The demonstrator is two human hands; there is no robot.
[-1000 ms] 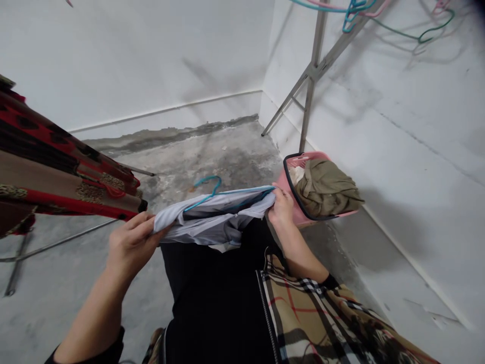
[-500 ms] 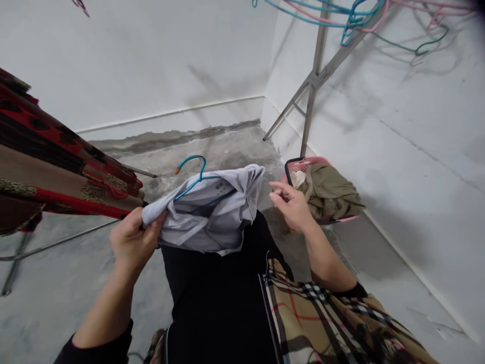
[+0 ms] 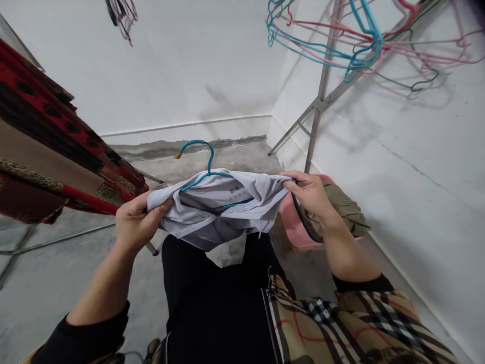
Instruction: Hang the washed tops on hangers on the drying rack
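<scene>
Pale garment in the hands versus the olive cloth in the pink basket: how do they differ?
Colour: the pale garment is light grey; the olive cloth is dull brownish green.
Pose: the pale garment is stretched between the left hand and the right hand; the olive cloth lies bunched in the pink basket.
Hanger: the pale garment has a blue hanger in it; none shows on the olive cloth.
Both are creased fabric.

It's dim and greyish in here, with soft shadows below the hangers [image 3: 373, 40] smudging the white wall [image 3: 420, 156]; the view's top right corner goes black.
</scene>
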